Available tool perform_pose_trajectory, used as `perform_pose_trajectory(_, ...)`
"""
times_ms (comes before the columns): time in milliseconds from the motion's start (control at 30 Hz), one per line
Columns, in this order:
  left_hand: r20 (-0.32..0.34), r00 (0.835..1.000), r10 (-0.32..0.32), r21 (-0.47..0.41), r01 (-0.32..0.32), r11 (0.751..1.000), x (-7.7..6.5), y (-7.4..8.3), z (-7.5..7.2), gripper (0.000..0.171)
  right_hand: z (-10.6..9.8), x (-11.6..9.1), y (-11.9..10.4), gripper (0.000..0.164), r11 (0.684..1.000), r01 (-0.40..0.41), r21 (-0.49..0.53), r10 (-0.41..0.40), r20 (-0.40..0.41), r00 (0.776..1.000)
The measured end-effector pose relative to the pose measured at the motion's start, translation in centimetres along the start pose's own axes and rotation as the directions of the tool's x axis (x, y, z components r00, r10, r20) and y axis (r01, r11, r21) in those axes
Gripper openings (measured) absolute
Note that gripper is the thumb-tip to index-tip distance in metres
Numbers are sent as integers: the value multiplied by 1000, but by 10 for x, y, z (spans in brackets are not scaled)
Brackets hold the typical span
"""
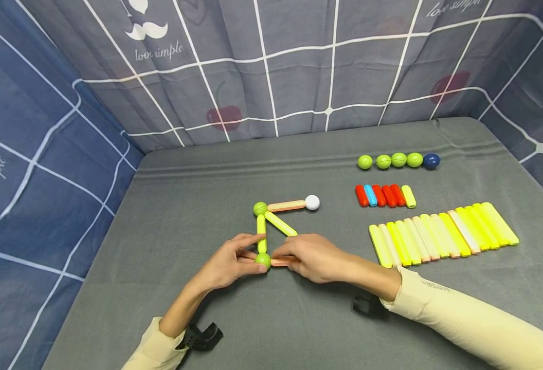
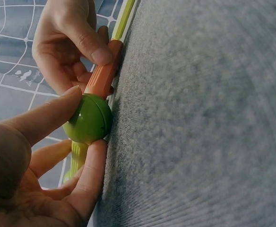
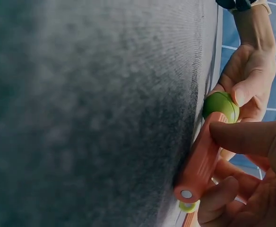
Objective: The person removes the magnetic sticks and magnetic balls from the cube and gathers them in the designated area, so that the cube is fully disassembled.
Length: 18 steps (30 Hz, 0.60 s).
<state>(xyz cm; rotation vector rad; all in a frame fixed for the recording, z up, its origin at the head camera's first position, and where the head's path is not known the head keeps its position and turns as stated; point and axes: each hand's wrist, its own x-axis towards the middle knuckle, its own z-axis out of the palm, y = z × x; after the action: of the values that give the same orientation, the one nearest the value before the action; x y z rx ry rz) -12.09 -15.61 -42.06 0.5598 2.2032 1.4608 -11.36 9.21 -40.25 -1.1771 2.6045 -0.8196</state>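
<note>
Low in a small figure on the grey cloth, my left hand (image 1: 229, 263) pinches a green ball (image 1: 263, 260) between thumb and fingers. From the right, my right hand (image 1: 318, 256) grips an orange rod (image 3: 200, 158), whose near end shows a silvery disc. The rod's other end meets the ball in both wrist views. A yellow-green rod (image 1: 261, 226) rises from this ball to a second green ball (image 1: 260, 208). Out of that one run a slanting yellow-green rod (image 1: 281, 224), its lower end by my right hand, and a pale orange rod (image 1: 287, 206) ending at a white ball (image 1: 312, 202).
Toward the back right, several green balls (image 1: 398, 160) and a dark blue ball (image 1: 431, 161) form a row. Short red, blue and yellow rods (image 1: 382, 196) lie in front of them. Nearer, a long row of yellow and pale rods (image 1: 442, 235) lies beside my right forearm.
</note>
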Motion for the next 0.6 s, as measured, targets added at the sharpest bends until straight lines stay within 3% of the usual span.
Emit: perform_pose_trajectory(600,-1,1000,12,32,-12,999,0,1,-1,71,-1,0,7,31,998,50,36,-50,14,999)
